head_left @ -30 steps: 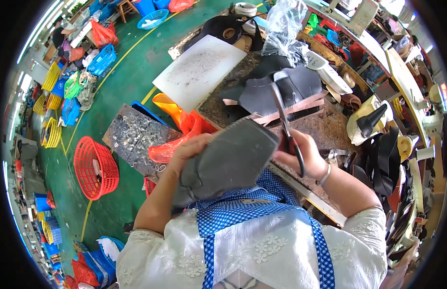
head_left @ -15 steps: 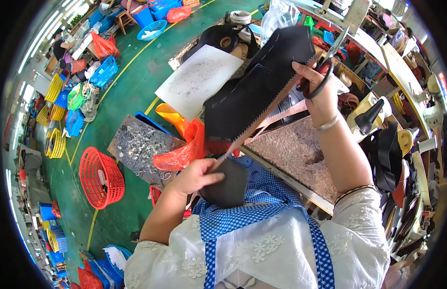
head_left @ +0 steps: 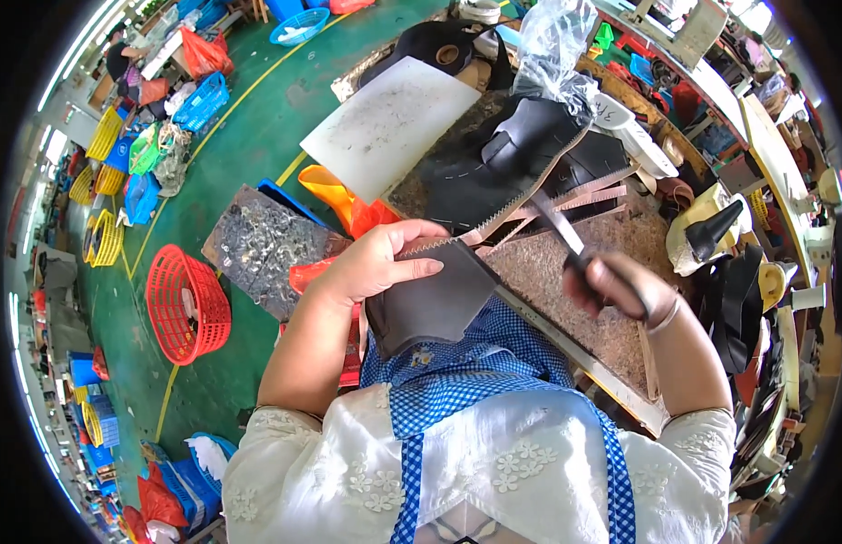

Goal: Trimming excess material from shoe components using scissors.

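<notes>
My left hand [head_left: 371,263] pinches a dark leather piece [head_left: 435,299] at its zigzag edge, over my lap at the bench's front. From there a long brown strip with a toothed edge [head_left: 521,201] runs up to the right, along black leather pieces [head_left: 530,131] lying on the bench. Some white dashes mark the black leather. My right hand [head_left: 620,286], smeared by motion, is closed around the dark handles of scissors [head_left: 561,228]. Their blades point up and left, overlapping the strips in view; I cannot tell whether they touch.
A worn bench board [head_left: 566,290] lies beneath the right hand. Beyond the left hand are a white board [head_left: 389,131], a scrap-covered board [head_left: 267,254] and a red basket [head_left: 187,308] on the green floor. A clear plastic bag [head_left: 555,54] sits at the back.
My right hand has come down and nearer with the scissors, letting go of the raised leather, which now lies on the bench. My left hand has moved up and right with its piece.
</notes>
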Demonstrator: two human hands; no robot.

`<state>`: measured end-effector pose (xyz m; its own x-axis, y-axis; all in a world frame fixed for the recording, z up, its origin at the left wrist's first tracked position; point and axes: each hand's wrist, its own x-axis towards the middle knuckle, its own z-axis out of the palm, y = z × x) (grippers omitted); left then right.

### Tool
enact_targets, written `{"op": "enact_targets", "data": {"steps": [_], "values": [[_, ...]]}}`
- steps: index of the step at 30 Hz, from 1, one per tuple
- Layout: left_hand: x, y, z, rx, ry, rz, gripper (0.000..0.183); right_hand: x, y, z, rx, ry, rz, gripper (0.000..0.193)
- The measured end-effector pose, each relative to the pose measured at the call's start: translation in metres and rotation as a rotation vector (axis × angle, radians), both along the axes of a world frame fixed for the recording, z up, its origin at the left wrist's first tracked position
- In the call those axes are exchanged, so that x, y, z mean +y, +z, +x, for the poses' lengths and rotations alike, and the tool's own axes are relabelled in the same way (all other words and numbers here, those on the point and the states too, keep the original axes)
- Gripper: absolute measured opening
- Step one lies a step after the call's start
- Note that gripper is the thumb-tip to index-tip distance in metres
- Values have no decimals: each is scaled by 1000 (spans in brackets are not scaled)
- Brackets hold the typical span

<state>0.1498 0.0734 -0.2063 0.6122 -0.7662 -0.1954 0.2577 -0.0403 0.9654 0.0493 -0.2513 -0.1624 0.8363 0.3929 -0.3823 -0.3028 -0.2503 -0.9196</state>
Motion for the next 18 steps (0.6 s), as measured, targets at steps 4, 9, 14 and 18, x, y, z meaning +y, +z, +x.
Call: {"op": "enact_targets", "data": {"steps": [4,9,14,18], "values": [[-2,10,-4,17,-15,-66,55,11,-31,-17,316,209,111,60],[1,8,-10,8,-9,-35,62,38,-45,-14,234,141,135,55],[2,4,-15,66,16,-74,66,50,-39,-3,100,42,43,47],[7,5,-13,42,60,-77,70,38,-43,-7,-26,149,-14,52]]}}
